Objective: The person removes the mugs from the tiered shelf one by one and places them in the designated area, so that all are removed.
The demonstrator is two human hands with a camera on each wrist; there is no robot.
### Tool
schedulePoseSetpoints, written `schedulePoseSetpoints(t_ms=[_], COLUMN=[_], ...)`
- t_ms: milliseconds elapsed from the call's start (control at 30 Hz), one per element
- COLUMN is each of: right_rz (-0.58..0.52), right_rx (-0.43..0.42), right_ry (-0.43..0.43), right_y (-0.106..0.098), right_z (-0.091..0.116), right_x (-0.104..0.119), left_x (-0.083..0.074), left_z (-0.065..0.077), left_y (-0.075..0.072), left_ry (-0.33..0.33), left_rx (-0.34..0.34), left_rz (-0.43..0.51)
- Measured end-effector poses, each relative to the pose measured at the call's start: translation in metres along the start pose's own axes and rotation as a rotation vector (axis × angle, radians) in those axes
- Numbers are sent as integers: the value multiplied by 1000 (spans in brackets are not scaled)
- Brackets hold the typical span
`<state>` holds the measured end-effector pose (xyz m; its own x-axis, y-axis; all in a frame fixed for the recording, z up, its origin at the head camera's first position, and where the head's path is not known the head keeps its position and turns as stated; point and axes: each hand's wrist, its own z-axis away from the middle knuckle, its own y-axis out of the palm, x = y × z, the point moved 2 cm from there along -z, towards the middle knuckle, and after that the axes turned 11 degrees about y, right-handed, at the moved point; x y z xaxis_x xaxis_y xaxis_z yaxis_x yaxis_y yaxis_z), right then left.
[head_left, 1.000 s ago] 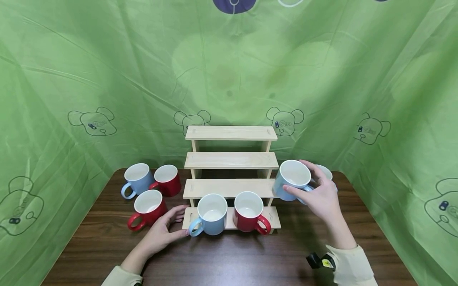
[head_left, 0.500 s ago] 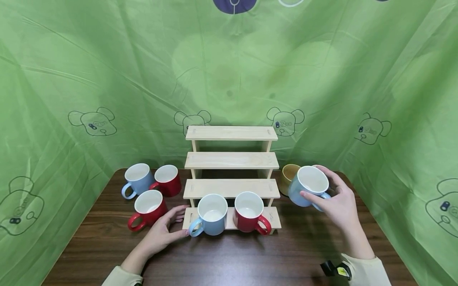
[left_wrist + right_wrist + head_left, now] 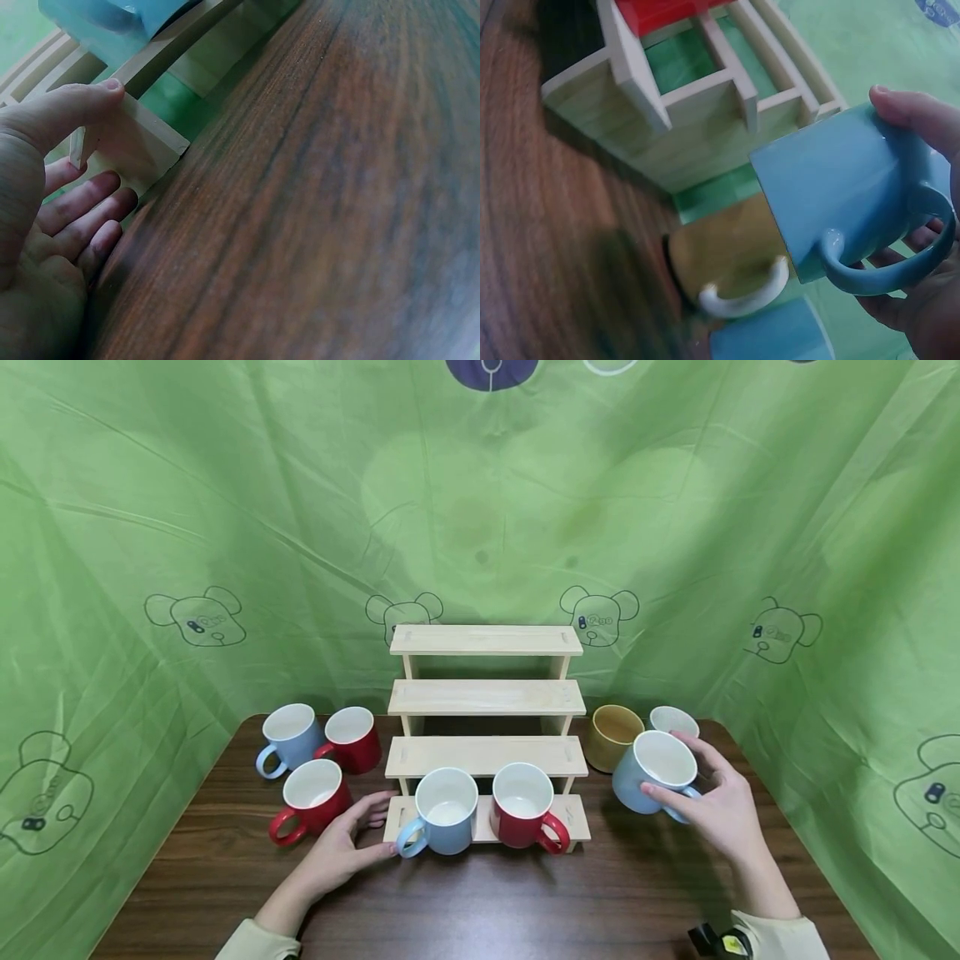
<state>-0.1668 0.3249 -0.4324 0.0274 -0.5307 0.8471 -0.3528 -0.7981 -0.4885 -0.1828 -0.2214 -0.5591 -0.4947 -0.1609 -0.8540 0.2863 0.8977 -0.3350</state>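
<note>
My right hand (image 3: 723, 803) grips a light blue mug (image 3: 651, 775) by its body, its handle toward my palm. In the right wrist view this mug (image 3: 840, 180) is off the table, tilted in that camera's picture. A stepped wooden display rack (image 3: 486, 697) stands mid-table. My left hand (image 3: 341, 850) holds the left end of its lowest step; in the left wrist view, the thumb and index finger lie on either side of the board (image 3: 94, 142). On that step sit another light blue mug (image 3: 446, 814) and a red mug (image 3: 522, 810).
Left of the rack stand a blue mug (image 3: 291, 735) and two red mugs, one behind (image 3: 354, 742) and one nearer (image 3: 318, 802). At right are a mustard mug (image 3: 606, 743) and a partly hidden blue mug (image 3: 674, 721). Green curtain (image 3: 480, 527) surrounds the dark wooden table (image 3: 480, 910).
My right hand has carried the light blue mug rightward and toward me, away from the rack's side. The mustard mug and blue mug behind it have come into view. My left hand stays put.
</note>
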Motion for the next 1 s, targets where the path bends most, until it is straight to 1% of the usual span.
schedulePoseSetpoints(t_ms=[133, 333, 400, 567, 700, 1000], right_rz=[12, -19, -32, -43, -45, -38], right_rx=[29, 101, 133, 191, 205, 194], right_ry=[24, 7, -4, -2, -7, -26], right_y=[2, 6, 7, 11, 12, 15], right_z=[0, -3, -4, -4, -4, -3], right_x=[-10, -25, -29, -37, -40, -48], left_x=[1, -1, -2, 0, -1, -2], left_z=[1, -2, -2, 0, 0, -1], left_y=[0, 1, 1, 0, 0, 0], left_ry=[-12, -60, -63, -34, -34, -44], left_rx=[-2, 1, 1, 3, 2, 2], left_rz=[-6, -18, -21, -23, -26, -32])
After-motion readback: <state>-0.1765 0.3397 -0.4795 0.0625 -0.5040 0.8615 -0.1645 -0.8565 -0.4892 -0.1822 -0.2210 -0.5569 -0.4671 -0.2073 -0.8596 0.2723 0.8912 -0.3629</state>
